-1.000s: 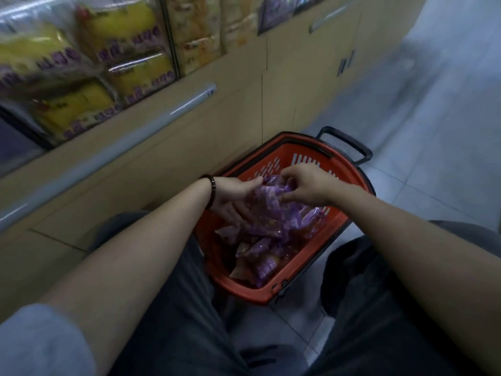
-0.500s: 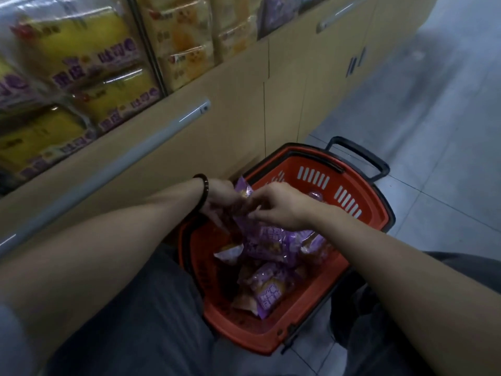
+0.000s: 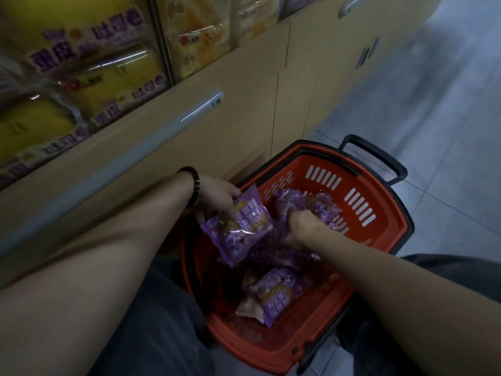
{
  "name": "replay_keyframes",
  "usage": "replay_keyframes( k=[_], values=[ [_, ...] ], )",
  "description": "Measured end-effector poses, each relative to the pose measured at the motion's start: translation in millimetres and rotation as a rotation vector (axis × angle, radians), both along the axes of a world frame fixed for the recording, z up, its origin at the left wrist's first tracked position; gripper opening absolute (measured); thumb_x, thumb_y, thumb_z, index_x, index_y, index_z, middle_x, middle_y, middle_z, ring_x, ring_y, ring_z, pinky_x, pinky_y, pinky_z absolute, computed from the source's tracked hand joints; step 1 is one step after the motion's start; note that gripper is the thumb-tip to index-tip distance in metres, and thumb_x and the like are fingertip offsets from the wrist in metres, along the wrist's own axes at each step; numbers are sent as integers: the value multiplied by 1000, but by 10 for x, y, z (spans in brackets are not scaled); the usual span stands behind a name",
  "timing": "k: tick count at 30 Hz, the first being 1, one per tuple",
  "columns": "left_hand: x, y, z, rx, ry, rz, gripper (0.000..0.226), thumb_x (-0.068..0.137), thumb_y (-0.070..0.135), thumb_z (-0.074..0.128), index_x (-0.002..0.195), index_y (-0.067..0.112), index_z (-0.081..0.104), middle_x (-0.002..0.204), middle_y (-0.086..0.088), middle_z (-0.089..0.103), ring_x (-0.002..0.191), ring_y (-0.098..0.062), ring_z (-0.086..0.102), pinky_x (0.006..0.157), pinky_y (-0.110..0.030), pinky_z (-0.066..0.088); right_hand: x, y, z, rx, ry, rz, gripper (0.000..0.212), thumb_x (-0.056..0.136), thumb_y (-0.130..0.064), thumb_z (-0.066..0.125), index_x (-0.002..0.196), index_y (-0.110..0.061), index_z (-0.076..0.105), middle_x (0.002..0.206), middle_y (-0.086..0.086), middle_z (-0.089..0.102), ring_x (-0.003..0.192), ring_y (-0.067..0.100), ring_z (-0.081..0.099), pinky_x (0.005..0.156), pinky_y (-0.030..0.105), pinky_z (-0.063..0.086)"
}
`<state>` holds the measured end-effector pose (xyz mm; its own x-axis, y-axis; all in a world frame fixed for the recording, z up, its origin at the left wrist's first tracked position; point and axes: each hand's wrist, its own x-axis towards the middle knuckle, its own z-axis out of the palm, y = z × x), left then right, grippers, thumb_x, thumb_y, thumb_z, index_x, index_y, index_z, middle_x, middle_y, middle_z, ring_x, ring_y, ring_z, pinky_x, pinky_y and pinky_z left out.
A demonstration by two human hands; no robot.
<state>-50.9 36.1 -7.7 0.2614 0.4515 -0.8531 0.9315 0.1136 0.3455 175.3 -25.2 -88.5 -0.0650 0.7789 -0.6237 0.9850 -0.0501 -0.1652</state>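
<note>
Red basket point(image 3: 390, 240) under both hands, pile of purple bread packets point(image 3: 276, 291) below the fingers. One packet point(image 3: 241, 226) held up, left hand point(image 3: 217, 196) fingers curled on its upper edge. Right hand point(image 3: 301, 226) fingers buried in pile; grip can't tell. Prob. light, soft, slick film: pinch sealed end, don't squash bun.

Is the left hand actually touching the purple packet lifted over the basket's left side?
Touching. The head view shows the left hand gripping the purple packet along its upper left edge, with no gap.
</note>
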Motion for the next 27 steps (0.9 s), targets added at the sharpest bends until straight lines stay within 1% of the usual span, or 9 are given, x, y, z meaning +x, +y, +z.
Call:
replay_keyframes(
  k=[5, 9, 12, 14, 17, 20, 22, 24, 27],
  values=[
    [-66, 3, 23, 104, -7, 36, 10, 102, 12, 61, 104, 18, 54, 82, -7, 61, 58, -18, 57, 46, -24, 42, 12, -67, -54, 47, 106, -111, 53, 87, -27, 76, 130, -6, 54, 121, 19, 68, 106, 37, 69, 78, 35, 55],
    [-188, -59, 64, 147, -17, 51, 36, 66, 20, 67, 98, 22, 49, 96, -13, 58, 83, -27, 57, 70, -42, 47, 95, 12, 126, -36, 196, -114, 39, 84, -24, 81, 120, -13, 70, 118, 9, 71, 101, 27, 71, 70, 26, 52],
    [-248, -119, 108, 128, -41, 40, 38, 68, 19, 63, 103, 25, 50, 104, -7, 60, 91, -25, 59, 79, -43, 53, 200, 18, 296, 3, 375, -159, 36, 91, -15, 75, 124, -19, 64, 105, 7, 65, 73, 20, 64, 49, 21, 47],
    [-252, -208, 140, 146, -59, 76, 45, 73, 22, 59, 118, 20, 54, 115, -8, 64, 103, -28, 64, 90, -45, 56, 277, -18, 380, 56, 487, -182, 32, 95, -14, 71, 125, -17, 61, 104, 13, 67, 77, 26, 68, 55, 26, 52],
    [-209, -331, 165, 258, -79, 120, 23, 91, 30, 52, 104, 12, 57, 94, -13, 62, 83, -25, 55, 69, -36, 45, 428, -58, 550, 195, 549, -187, 22, 101, -22, 66, 121, -22, 59, 106, 8, 69, 96, 33, 70, 78, 43, 59],
    [-127, -523, 246, 377, -137, 202, 18, 100, 29, 48, 101, 13, 55, 80, -5, 55, 69, -21, 47, 60, -27, 38, 633, -137, 797, 311, 591, -241, 10, 104, -22, 57, 114, -19, 57, 101, 7, 68, 92, 30, 70, 77, 44, 58],
    [-109, -693, 303, 458, -154, 196, 38, 105, 50, 51, 107, 12, 58, 88, 5, 63, 74, -14, 58, 63, -23, 41, 788, -196, 957, 416, 607, -284, 12, 105, -20, 50, 115, -19, 55, 103, 8, 69, 94, 28, 68, 81, 43, 55],
    [-94, -864, 387, 532, -145, 156, 73, 82, 84, 56, 114, 18, 58, 107, 9, 67, 89, -12, 65, 69, -24, 41, 904, -299, 1089, 530, 701, -354, 16, 104, -17, 46, 115, -22, 57, 101, 4, 69, 92, 23, 69, 82, 42, 57],
    [-104, -992, 586, 571, -155, 130, 81, 55, 89, 74, 109, 32, 53, 97, 17, 63, 81, 0, 58, 72, -24, 44, 1008, -495, 1197, 564, 956, -538, 23, 105, -6, 43, 113, -18, 60, 95, 6, 69, 79, 6, 71, 69, 31, 60]
  ],
)
